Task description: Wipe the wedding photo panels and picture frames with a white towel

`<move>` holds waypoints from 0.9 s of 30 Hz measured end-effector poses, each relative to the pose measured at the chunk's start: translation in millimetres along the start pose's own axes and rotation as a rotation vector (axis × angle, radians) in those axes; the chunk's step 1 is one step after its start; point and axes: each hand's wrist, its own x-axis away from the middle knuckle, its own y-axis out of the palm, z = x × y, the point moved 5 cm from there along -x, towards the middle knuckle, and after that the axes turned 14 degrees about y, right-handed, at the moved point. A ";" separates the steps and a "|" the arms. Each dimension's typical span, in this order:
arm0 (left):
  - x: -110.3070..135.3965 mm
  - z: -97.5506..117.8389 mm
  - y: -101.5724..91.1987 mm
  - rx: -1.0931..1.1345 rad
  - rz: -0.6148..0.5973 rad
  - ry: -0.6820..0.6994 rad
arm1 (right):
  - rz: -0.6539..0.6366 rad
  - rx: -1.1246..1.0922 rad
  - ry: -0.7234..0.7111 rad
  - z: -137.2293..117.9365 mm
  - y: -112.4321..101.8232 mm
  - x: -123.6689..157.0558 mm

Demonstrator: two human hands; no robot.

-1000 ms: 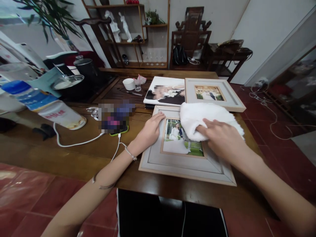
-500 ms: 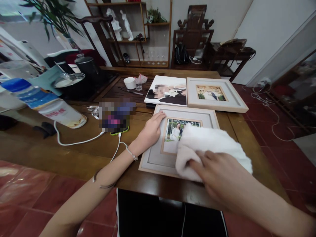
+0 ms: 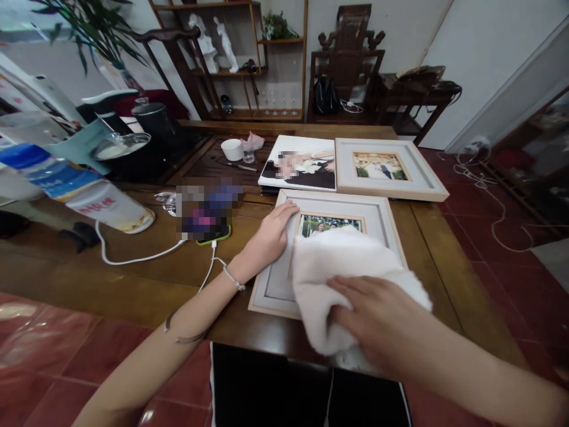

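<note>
A pale wooden picture frame [image 3: 377, 207] with a wedding photo lies flat on the wooden table [image 3: 133, 267] in front of me. My left hand [image 3: 269, 237] rests flat on the frame's left edge, fingers stretched out, a thin bracelet on the wrist. My right hand [image 3: 377, 320] presses a white cloth [image 3: 338, 267] onto the near half of the frame, fingers laid over the cloth. The cloth hides most of the photo and the frame's near edge.
Behind lie a second pale frame [image 3: 391, 169] and an unframed photo print [image 3: 300, 163]. A phone on a white charging cable [image 3: 207, 213] sits left, beside a lying blue-white bottle [image 3: 75, 190]. A tea tray with a white cup [image 3: 232, 150] stands further back; shelves and chairs line the wall.
My right hand has dragged the white cloth from the frame's far right corner down toward me and leftward over the photo. My left hand has stayed on the frame's left edge.
</note>
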 end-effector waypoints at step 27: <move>-1.9 0.4 2.1 -0.031 0.004 0.010 | 0.084 0.308 0.095 -16.1 -1.2 25.9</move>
